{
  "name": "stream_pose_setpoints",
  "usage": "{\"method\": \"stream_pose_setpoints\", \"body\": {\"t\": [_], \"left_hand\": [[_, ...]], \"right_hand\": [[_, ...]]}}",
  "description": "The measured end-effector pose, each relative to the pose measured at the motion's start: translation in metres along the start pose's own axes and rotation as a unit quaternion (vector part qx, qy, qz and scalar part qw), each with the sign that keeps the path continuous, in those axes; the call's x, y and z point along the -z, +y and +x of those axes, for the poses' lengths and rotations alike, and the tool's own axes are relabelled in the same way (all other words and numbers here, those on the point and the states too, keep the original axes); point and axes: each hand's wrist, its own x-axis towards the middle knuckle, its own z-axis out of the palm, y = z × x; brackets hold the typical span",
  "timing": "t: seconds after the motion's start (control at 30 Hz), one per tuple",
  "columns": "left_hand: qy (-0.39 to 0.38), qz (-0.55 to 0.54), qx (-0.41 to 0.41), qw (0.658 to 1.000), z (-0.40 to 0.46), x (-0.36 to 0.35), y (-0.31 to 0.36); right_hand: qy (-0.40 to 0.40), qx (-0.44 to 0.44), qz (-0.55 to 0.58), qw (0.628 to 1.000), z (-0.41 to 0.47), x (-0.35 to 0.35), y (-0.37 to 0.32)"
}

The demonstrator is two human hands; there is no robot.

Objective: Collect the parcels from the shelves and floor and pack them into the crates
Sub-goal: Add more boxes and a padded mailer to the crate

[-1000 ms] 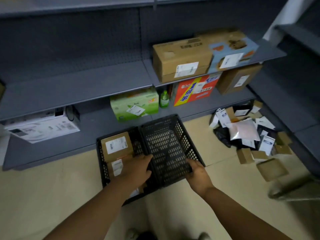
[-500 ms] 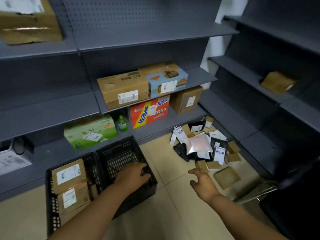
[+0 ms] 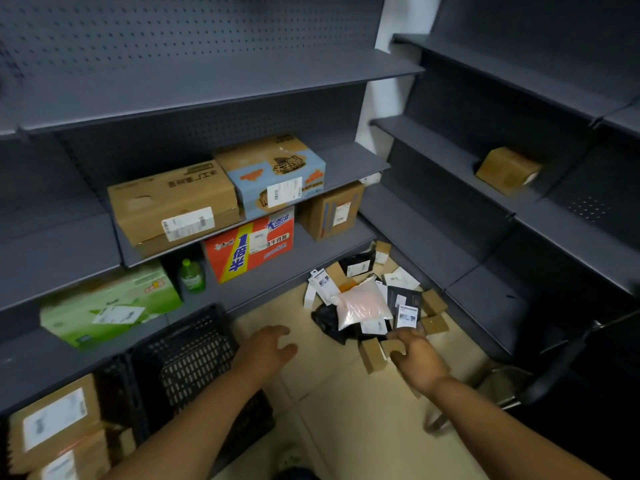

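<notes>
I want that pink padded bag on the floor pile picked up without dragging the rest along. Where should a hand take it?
Take the pink padded bag by its near edge, from above: it lies flat on top of the pile, so that edge is free.

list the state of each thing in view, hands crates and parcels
left hand: open, over the floor beside the crate, holds nothing
right hand: fingers curled on a small cardboard box at the pile's edge
right crate: no parcels visible inside
left crate: holds labelled cardboard parcels
floor pile: loose, unpacked
green bottle: upright on the bottom shelf
</notes>
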Motion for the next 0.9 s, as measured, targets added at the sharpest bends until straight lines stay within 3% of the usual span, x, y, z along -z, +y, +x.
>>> {"method": "stream_pose_setpoints", "body": {"t": [0.43, 0.7, 0.9], "left_hand": [[-0.061, 0.031, -0.036, 0.997, 0.183, -0.006, 0.087], [-0.056, -0.005, 0.009, 0.998, 0.276, -0.049, 0.142], [-0.021, -0.052, 0.093, 0.994, 0.34, -0.092, 0.177]], "right_hand": [[0.032, -0.067, 0.014, 0.997, 0.138, 0.073, 0.049], [0.002, -0.062, 0.019, 0.998, 0.252, 0.12, 0.11], [-0.061, -0.058, 0.047, 0.995, 0.348, 0.145, 0.16]]}}
